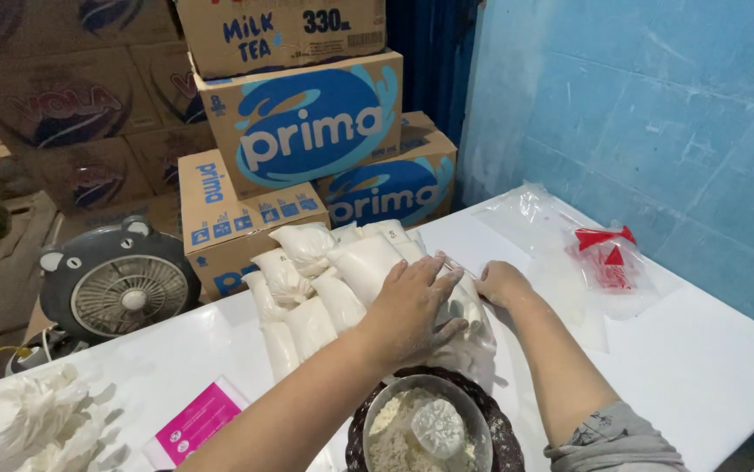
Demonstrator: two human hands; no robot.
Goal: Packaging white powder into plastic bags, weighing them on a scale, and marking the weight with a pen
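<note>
My left hand (412,308) lies flat, fingers spread, on a pile of clear bags filled with white powder (324,280) stacked on the white table (700,350). Just right of it, my right hand (499,281) rests with fingers curled at the edge of the same pile, pressing on a bag. Whether it grips anything is unclear. Below my hands sits a metal bowl (429,428) of white flour with a small white scoop-like lid in it, set in a dark woven tray.
A packet of red plastic ties (611,262) and empty clear bags (525,210) lie at the right. Stacked cardboard boxes (307,131) stand behind the table. A grey bear-shaped fan (119,288) is at left. A pink card (198,421) and crumpled white bags (18,428) lie front left.
</note>
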